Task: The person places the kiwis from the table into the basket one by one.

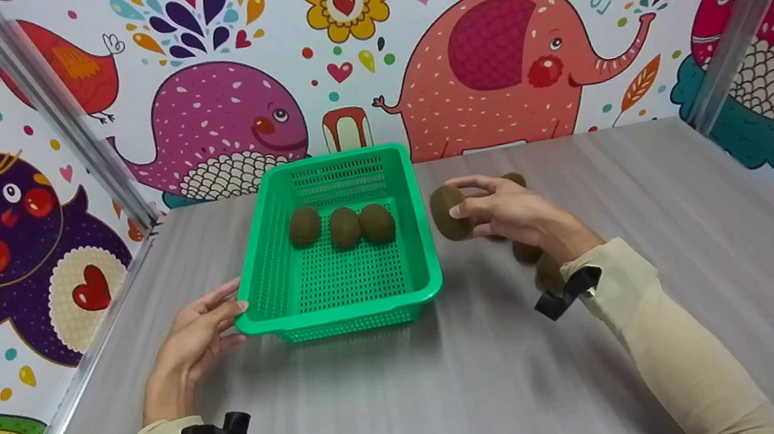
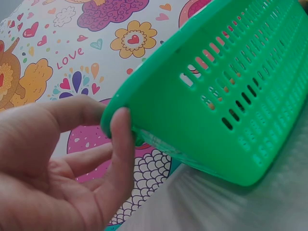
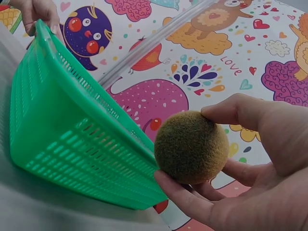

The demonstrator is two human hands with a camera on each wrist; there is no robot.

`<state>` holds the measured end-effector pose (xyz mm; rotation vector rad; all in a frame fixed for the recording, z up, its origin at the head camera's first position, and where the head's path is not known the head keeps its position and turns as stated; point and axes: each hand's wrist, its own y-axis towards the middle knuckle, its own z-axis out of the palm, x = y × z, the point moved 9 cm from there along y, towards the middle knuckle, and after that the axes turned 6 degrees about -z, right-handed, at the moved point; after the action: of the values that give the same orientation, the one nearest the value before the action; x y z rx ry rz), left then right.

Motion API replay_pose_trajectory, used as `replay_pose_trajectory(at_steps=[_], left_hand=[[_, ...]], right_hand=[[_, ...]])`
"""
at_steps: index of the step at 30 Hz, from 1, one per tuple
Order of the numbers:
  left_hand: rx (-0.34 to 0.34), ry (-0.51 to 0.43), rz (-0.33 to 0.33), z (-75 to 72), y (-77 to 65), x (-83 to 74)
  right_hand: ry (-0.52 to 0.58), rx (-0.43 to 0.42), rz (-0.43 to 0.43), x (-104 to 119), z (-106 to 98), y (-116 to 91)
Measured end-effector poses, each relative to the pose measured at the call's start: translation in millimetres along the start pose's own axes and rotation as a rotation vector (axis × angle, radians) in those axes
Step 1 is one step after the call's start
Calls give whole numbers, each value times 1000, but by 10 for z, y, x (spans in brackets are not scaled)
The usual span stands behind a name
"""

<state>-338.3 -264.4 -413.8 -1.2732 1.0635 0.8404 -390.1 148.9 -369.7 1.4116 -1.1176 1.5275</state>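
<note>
Grey tabletop: right fingers pinch a kiwi (left fingers, a basket)

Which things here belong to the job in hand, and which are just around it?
In the job:
left hand, holding the green basket by its rim
right hand, holding a kiwi
three kiwis in the basket
likely the partly hidden kiwis by the right hand

Just around:
table
black wrist bands
cartoon wall panels
metal posts

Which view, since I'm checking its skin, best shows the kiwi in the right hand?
The right wrist view: the kiwi is close, its fuzzy skin clear. The head view shows it smaller, partly behind the right hand. I can't spot it in the left wrist view.
</note>
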Motion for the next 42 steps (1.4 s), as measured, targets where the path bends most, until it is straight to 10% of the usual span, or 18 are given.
replay_pose_trajectory(at_steps=[42], left_hand=[[-9, 17, -5, -11, -17, 8]], right_hand=[[-78, 61, 88, 245, 845, 750]])
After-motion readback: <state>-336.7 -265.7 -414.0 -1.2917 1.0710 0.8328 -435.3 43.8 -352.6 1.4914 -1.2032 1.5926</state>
